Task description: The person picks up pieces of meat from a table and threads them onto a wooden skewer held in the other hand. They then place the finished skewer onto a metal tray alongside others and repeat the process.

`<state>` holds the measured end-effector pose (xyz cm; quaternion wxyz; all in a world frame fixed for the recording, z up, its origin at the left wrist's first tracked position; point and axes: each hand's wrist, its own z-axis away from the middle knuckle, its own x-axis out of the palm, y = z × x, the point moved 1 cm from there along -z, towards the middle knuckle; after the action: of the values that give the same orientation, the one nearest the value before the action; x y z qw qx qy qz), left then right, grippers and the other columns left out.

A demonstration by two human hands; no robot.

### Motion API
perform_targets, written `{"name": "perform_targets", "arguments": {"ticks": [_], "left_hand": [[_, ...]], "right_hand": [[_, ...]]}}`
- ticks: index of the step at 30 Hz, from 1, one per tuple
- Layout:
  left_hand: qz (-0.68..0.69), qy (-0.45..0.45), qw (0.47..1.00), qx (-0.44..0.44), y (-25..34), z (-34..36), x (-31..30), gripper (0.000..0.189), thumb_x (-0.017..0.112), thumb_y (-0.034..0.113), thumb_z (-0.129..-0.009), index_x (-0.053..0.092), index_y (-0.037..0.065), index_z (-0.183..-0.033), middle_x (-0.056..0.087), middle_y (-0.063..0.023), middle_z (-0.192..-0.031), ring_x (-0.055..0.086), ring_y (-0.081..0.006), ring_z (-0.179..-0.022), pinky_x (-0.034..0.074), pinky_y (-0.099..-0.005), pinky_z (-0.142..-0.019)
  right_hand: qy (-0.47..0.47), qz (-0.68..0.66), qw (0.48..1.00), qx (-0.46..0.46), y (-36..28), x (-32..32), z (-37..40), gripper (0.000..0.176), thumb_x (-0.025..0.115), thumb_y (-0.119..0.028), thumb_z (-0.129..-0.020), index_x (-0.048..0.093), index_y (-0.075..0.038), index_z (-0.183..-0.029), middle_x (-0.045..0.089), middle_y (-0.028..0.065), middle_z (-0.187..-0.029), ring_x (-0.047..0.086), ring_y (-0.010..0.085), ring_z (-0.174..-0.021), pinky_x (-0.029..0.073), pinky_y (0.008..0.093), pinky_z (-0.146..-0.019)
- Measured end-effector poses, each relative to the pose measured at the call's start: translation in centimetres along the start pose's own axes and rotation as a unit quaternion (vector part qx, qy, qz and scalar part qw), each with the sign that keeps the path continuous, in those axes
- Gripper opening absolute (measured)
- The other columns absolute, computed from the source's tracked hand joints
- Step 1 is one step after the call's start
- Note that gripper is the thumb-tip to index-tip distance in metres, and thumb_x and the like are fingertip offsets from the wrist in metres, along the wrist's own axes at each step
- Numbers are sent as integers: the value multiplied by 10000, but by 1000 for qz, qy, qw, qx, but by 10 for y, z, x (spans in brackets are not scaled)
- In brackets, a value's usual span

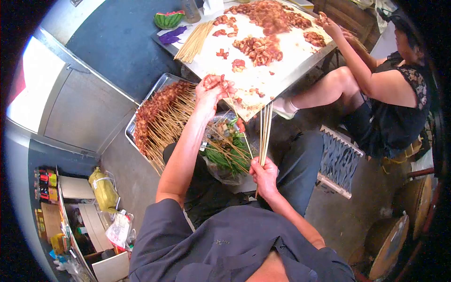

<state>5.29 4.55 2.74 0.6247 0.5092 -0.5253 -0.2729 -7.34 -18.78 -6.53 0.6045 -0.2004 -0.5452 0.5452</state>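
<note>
My right hand (265, 176) is closed around a bundle of bamboo skewers (266, 131) that points up toward the table. One separate skewer (247, 144) slants from its fingertips up to the left, with a piece of meat (240, 124) along it. Over the table's near left corner, my left hand (211, 91) is curled on raw meat pieces, close to that skewer's upper end; the fingers partly hide them. Piles of cut meat (258, 49) lie on the white tabletop (213, 68). Left of my left arm, a metal tray (130, 131) holds many loaded meat skewers (155, 115).
Loose skewers (195, 41), a purple cloth-like item (172, 35) and a watermelon piece (169, 19) are at the table's far left. Green vegetables (230, 152) sit below my hands. A co-worker (390, 84) sits at right, hands at the table. A folding stool (339, 162) stands nearby.
</note>
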Motion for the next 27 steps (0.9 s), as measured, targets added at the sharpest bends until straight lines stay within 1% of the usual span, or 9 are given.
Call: {"name": "perform_targets", "arguments": {"ticks": [4, 8, 10, 14, 16, 19, 22, 26, 27], "left_hand": [[-56, -31, 998, -2, 8, 3, 1, 154, 540, -74, -804, 500, 26, -914, 633, -185, -882, 649, -287, -745, 563, -386, -647], [-49, -49, 998, -11, 2, 4, -1, 163, 545, -85, -794, 486, 35, -888, 632, -168, -862, 648, -290, -740, 566, -392, -651], [18, -63, 997, -37, -3, 7, -3, 118, 535, -61, -823, 472, 36, -850, 629, -182, -868, 654, -300, -727, 565, -376, -643], [38, -70, 995, -63, -13, 8, -6, 105, 529, -52, -829, 476, 38, -842, 631, -173, -878, 654, -313, -731, 563, -388, -653], [78, -57, 991, -89, -15, 9, -5, 147, 544, -82, -793, 492, 38, -860, 619, -166, -847, 645, -325, -800, 562, -431, -718], [58, -43, 992, -108, -9, 9, -4, 137, 533, -70, -804, 509, 23, -902, 618, -163, -869, 643, -324, -824, 556, -438, -743], [33, 15, 998, -59, -5, 5, -6, 139, 528, -50, -818, 511, 1, -946, 619, -173, -901, 643, -324, -833, 557, -429, -746], [19, 12, 998, -50, -3, 3, -8, 148, 513, -46, -828, 494, -16, -972, 618, -184, -936, 641, -327, -848, 557, -421, -749], [37, 22, 998, -38, -4, 3, -8, 141, 527, -34, -836, 505, -14, -974, 624, -181, -921, 649, -311, -817, 567, -391, -699]], "right_hand": [[1, 9, 1000, -4, 3, -1, -1, 54, 556, -116, -876, 535, -81, -842, 511, -6, -581, 347, 24, -404, 238, 177, -353], [-1, -2, 1000, -6, 5, 0, 1, 50, 556, -111, -874, 534, -80, -842, 512, -5, -585, 350, 27, -403, 242, 177, -351], [5, 4, 1000, -6, 5, 0, 2, 72, 568, -137, -862, 559, -81, -818, 519, -21, -571, 383, 28, -433, 285, 182, -377], [10, -2, 1000, -3, 9, -4, 4, 70, 565, -131, -862, 557, -77, -817, 521, -17, -577, 387, 30, -437, 285, 182, -377], [9, -9, 1000, 9, 8, -4, 4, 65, 562, -124, -862, 554, -75, -819, 525, -12, -583, 391, 30, -439, 287, 182, -377], [9, -12, 1000, -6, 6, -4, 2, 56, 564, -117, -859, 553, -78, -820, 525, -11, -585, 394, 31, -439, 287, 182, -377], [1, -19, 1000, -12, 3, -2, 0, 37, 549, -97, -870, 530, -81, -842, 509, 2, -580, 341, 28, -391, 245, 180, -347], [-3, -8, 1000, -1, 5, 0, 2, 38, 549, -97, -869, 530, -82, -840, 507, 0, -577, 341, 27, -392, 241, 180, -346], [-7, -8, 1000, 6, 5, -1, 2, 51, 563, -114, -865, 539, -82, -833, 515, -4, -580, 367, 30, -415, 265, 181, -362]]}}
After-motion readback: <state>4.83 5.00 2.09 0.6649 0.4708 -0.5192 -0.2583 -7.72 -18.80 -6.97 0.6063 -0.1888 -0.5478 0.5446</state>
